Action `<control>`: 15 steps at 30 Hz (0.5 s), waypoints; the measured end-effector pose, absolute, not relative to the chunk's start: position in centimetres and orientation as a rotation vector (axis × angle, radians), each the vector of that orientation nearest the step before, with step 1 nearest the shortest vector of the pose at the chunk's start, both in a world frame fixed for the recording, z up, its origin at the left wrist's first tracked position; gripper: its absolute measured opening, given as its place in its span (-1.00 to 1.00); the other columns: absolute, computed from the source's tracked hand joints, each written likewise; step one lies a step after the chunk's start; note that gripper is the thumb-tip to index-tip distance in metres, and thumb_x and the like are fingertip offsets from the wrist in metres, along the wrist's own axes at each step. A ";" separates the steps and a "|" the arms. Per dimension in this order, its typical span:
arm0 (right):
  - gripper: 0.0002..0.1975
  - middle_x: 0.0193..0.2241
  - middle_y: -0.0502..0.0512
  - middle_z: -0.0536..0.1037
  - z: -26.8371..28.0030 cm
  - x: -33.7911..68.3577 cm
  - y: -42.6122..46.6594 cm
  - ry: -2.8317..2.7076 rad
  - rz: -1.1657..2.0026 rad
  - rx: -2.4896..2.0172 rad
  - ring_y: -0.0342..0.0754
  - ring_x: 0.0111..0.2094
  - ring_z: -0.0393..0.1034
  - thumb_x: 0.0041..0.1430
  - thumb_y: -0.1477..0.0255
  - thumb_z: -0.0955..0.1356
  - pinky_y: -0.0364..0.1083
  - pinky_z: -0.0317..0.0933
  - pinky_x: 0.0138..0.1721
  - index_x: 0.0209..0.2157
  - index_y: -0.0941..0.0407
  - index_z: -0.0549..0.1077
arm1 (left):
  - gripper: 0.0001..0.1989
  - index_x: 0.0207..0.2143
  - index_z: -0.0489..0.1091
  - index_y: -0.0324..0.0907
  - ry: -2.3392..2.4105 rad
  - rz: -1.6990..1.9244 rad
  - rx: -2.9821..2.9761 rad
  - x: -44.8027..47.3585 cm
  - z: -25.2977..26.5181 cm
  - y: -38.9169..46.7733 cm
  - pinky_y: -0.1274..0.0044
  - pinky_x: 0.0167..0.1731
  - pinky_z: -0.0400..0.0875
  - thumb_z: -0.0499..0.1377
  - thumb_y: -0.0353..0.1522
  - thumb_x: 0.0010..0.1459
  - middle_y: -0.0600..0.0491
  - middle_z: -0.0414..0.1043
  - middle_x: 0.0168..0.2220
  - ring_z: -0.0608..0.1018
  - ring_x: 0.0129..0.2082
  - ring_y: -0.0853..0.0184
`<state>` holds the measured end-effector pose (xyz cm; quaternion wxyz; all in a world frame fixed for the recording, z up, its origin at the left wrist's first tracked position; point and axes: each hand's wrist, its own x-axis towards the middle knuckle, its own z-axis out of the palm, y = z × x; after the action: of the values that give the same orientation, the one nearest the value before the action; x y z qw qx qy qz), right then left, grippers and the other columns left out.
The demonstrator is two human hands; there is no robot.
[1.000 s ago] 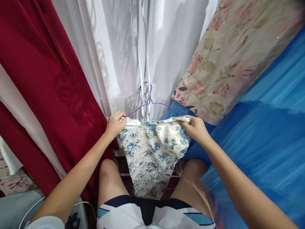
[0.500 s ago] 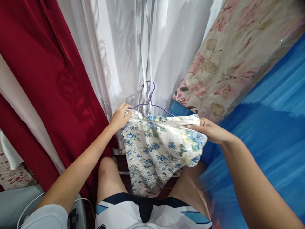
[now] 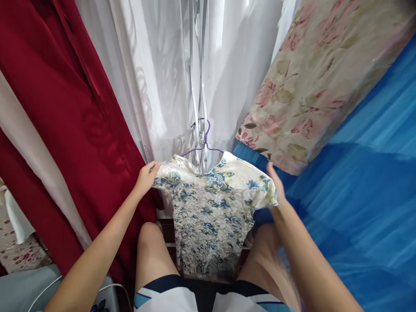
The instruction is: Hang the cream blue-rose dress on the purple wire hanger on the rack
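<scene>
A short-sleeved floral blouse (image 3: 211,212), cream with blue and yellow-green flowers, hangs spread out above my lap. The purple hanger (image 3: 206,146) runs inside its neckline, and its hook is up at the white straps. At the blouse's left sleeve edge, my left hand (image 3: 147,177) pinches the fabric between thumb and fingers. My right hand (image 3: 277,185) lies against the outer edge of the right sleeve with its thumb pointing up. The sleeve and the hand's angle hide its other fingers, so its hold cannot be made out.
White straps (image 3: 199,78) hang down in front of a white curtain (image 3: 162,65). Red cloth (image 3: 94,130) drapes on the left. To the right hang a pink-flowered cloth (image 3: 292,95) and blue fabric (image 3: 357,195). A white cable (image 3: 113,286) crosses at lower left.
The blouse has opened out, with its neckline and both sleeves now showing. My left hand has slid outward to the left sleeve edge. My right thumb has come off the fabric and points up.
</scene>
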<state>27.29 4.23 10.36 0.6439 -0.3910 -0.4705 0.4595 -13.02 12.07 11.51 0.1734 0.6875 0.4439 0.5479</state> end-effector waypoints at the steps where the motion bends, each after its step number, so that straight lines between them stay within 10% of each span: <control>1: -0.36 -0.31 0.23 0.65 10.8 27.7 3.6 -1.070 1.080 -0.872 0.15 -0.28 0.58 0.17 -0.12 0.27 0.01 0.45 -0.30 -0.17 0.18 0.59 | -0.63 -0.38 0.42 -0.22 1.185 1.607 1.803 -13.2 11.6 11.8 0.58 -0.46 0.23 0.18 -0.07 0.16 0.10 0.36 -0.49 0.37 -0.50 0.38; 8: -0.56 -0.33 0.13 0.67 15.9 26.1 -1.2 -1.019 1.048 -0.876 0.04 -0.45 0.57 -0.02 0.26 0.52 -0.13 0.41 -0.49 -0.08 0.13 0.60 | -0.57 -0.01 0.39 -0.16 0.992 1.895 1.725 -11.9 19.9 9.2 0.39 -0.11 0.41 0.21 -0.15 0.11 -0.04 0.45 -0.14 0.51 -0.15 0.18; 15: -0.60 -0.12 -0.02 0.64 9.2 25.5 -10.3 -1.041 0.710 -1.166 0.37 -0.06 0.51 0.00 0.02 0.42 0.16 0.48 -0.17 -0.08 -0.28 0.58 | -0.22 0.26 0.18 -0.02 1.190 1.468 2.903 -8.4 17.7 6.0 0.03 0.30 -0.16 0.26 -0.34 -0.06 -0.09 0.22 0.21 0.18 0.26 -0.07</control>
<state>25.51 -10.31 9.23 0.6538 -0.5138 -0.4588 0.3131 -8.37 6.05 17.68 -0.1605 0.8272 0.3392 0.4182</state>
